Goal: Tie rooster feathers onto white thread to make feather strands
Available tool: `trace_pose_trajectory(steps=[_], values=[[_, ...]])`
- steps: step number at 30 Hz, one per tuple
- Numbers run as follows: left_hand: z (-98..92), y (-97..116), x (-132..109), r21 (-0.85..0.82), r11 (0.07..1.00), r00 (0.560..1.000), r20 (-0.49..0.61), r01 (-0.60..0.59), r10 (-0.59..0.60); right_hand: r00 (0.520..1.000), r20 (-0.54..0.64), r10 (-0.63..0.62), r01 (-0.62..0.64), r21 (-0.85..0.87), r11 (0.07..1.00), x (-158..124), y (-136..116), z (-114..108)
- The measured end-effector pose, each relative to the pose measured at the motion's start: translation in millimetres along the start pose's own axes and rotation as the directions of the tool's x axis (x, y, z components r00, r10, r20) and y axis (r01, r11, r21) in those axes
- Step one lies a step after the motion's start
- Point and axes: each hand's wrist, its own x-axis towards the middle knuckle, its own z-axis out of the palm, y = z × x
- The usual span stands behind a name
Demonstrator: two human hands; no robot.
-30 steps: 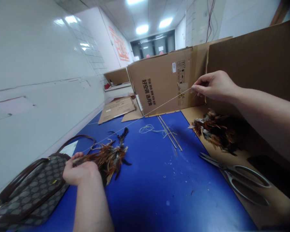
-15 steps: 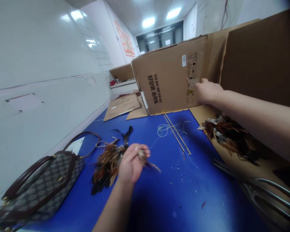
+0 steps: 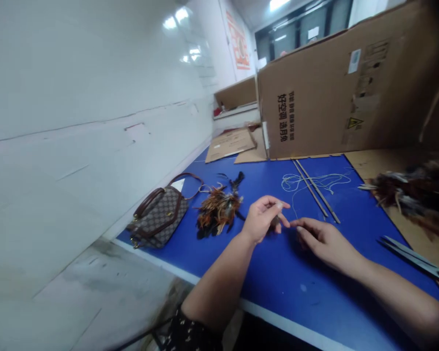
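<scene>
One left hand (image 3: 266, 219) has its thumb and fingers closed on one small piece (image 3: 277, 221), mostly hidden, while one right hand (image 3: 316, 240) is half curled just beside it, its grip on the thread (image 3: 293, 189) impossible to tell. The thread loops across two sticks (image 3: 318, 190) on the worktop (image 3: 267, 285), one strand dropping towards the hands. Two feather bundles (image 3: 219, 210) flank them, one bag (image 3: 161, 219) left, one pair of scissors (image 3: 411, 255) right.

A ceiling light (image 3: 279, 4) is shining, the wall (image 3: 95, 78) glaring. The right hand (image 3: 325, 245) is casting shadow; right-edge feathers (image 3: 420, 197) are blurring.
</scene>
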Motion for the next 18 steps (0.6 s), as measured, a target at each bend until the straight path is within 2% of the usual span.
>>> trace_pose_trajectory(steps=[1,2,4,5,7,11,12,14,15,16,18], values=[[-9.8,2,4,0.123,0.992,0.998,-0.053,-0.018,0.025,0.998,-0.041,-0.044,0.039,-0.104,0.994,-2,7,-1],[-21.8,5,9,0.258,0.963,0.986,-0.123,-0.074,0.109,0.993,-0.062,-0.098,0.084,-0.204,0.975,-3,13,-3],[-48.7,9,17,0.480,0.862,0.935,-0.203,-0.163,0.290,0.977,-0.065,-0.201,0.162,-0.379,0.911,-7,19,-6],[-61.5,11,19,0.554,0.819,0.909,-0.246,-0.152,0.336,0.972,-0.043,-0.230,0.186,-0.450,0.873,-10,19,-6],[-82.5,11,18,0.649,0.759,0.891,-0.307,-0.062,0.335,0.971,0.003,-0.239,0.199,-0.562,0.803,-16,17,-5],[-115.7,-2,4,0.737,0.672,0.914,-0.319,0.072,0.252,0.966,-0.016,-0.260,0.190,-0.639,0.746,-24,7,-4],[-125.1,-6,1,0.777,0.617,0.913,-0.334,0.126,0.234,0.961,-0.023,-0.276,0.197,-0.644,0.739,-25,6,-6],[-143.3,-15,-3,0.919,0.169,0.906,-0.385,0.357,0.176,0.947,-0.080,-0.310,0.189,-0.640,0.745,-27,4,-11],[-150.0,-18,-4,0.915,-0.006,0.902,-0.397,0.404,0.168,0.937,-0.118,-0.329,0.184,-0.633,0.752,-29,4,-13],[-153.7,-20,-5,0.900,-0.126,0.902,-0.393,0.417,0.180,0.925,-0.158,-0.345,0.179,-0.622,0.762,-30,4,-15],[-149.3,-20,-6,0.885,-0.247,0.903,-0.324,0.394,0.282,0.902,-0.226,-0.368,0.171,-0.597,0.784,-33,5,-17]])
